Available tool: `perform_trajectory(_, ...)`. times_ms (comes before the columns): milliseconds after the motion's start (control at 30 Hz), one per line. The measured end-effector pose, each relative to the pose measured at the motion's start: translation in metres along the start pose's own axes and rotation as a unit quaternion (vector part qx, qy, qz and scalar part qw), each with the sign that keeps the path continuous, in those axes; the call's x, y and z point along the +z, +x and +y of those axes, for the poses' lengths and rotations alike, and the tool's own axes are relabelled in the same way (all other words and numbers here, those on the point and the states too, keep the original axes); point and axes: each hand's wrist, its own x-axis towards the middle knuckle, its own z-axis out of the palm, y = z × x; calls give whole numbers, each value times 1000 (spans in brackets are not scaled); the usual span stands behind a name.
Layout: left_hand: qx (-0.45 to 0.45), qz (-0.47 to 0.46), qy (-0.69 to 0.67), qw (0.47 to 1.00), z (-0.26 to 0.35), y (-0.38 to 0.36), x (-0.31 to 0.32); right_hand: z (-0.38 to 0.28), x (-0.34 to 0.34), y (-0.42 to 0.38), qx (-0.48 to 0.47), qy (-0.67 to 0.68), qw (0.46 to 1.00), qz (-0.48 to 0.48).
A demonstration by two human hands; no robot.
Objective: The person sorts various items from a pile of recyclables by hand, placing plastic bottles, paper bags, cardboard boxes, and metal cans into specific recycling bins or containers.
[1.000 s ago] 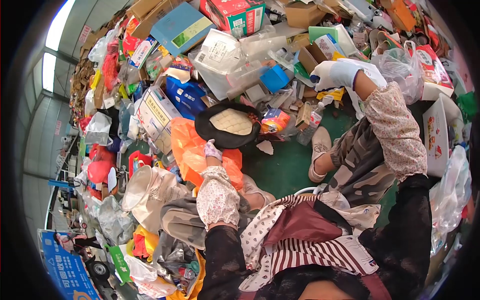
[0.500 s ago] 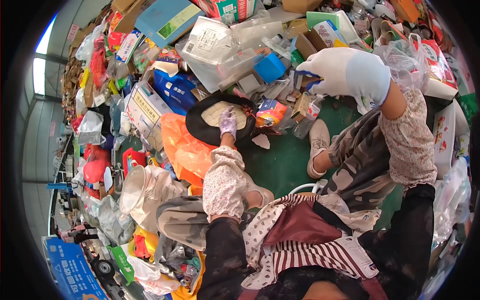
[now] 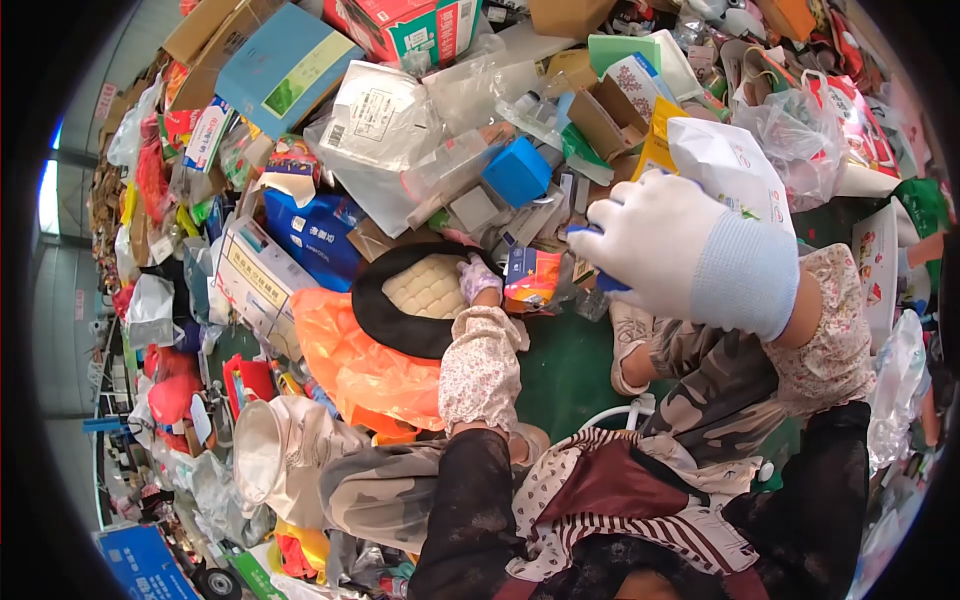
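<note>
My left hand (image 3: pixel 479 281), in a thin purple patterned glove, rests at the right inner edge of a round item with a thick black rim (image 3: pixel 376 318) and a cream quilted centre (image 3: pixel 425 285). Its fingers lie against the quilting, apparently without gripping it. My right hand (image 3: pixel 655 250), in a white knitted glove with blue fingertips, hangs above the floor to the right. Those fingers are loosely bent and apart, with nothing visible between them. Right beside the left hand lies an orange and blue packet (image 3: pixel 531 278). Behind the right hand is a white printed bag (image 3: pixel 735 165).
Mixed waste is heaped ahead: a blue box (image 3: pixel 518 170), a wrapped white parcel (image 3: pixel 378 105), an open brown carton (image 3: pixel 608 115). An orange plastic bag (image 3: pixel 360 365) lies at the left, near a cream sack (image 3: pixel 300 440). Green floor (image 3: pixel 565 365) shows between my legs.
My left hand has shifted from the middle of the quilted centre to its right edge. My right hand has come lower and nearer. The view has tilted, moving the heap leftward in the picture.
</note>
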Motion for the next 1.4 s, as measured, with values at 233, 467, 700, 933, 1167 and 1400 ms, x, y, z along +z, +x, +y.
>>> perform_trajectory(233,-36,-227,-695,681,-97,104,97,-7,-8,15,-22,-3,998,-66)
perform_trajectory(467,253,-347,-820,379,0,-20,-165,-10,-27,21,7,40,994,-106)
perform_trajectory(700,368,-345,-744,438,30,-124,-331,4,-32,45,45,183,956,223)
perform_trajectory(933,437,-313,-686,491,14,-211,-406,-31,-37,70,-244,759,603,-39)
perform_trajectory(1167,396,-257,-733,489,-19,-227,-418,-67,-64,38,-216,815,529,-100)
perform_trajectory(1400,375,-325,-753,433,-29,-203,-406,-70,-36,56,-250,809,523,-97)
